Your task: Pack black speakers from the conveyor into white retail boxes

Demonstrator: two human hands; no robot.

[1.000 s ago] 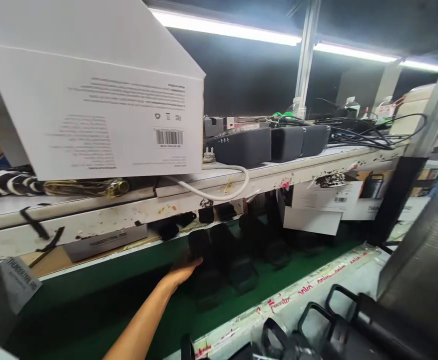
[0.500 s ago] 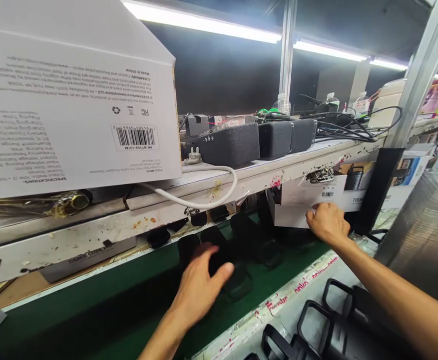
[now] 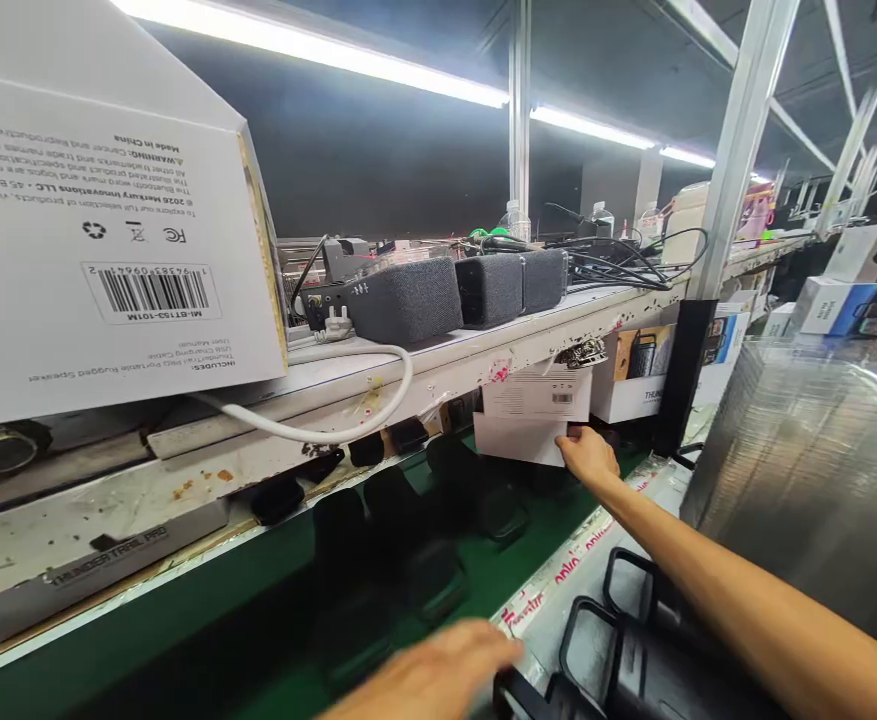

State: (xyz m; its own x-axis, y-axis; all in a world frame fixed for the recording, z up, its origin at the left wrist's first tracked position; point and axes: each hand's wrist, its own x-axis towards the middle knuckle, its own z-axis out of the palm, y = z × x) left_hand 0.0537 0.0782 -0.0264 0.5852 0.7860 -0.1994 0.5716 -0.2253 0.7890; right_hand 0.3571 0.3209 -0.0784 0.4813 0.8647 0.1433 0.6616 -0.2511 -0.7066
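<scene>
My right hand is closed on the lower corner of a white printed box under the shelf, with its thumb and fingers at the edge. Low in the view, my left hand is blurred, its fingers stretched to the right and nothing visible in them. Beside those fingers are black portable speakers with loop handles on the ledge, partly hidden by my right forearm. Several dark speakers lie in shadow on the green conveyor belt between the hands and the shelf.
The white shelf crosses the view, carrying a large printed carton, grey fabric speakers, a white cable and tangled black cables. A stack of clear plastic trays and a metal post stand at right.
The view has turned right, shifting the scene leftward. My left hand has moved from above the belt down toward the black speakers on the ledge. My right hand is still at the white box.
</scene>
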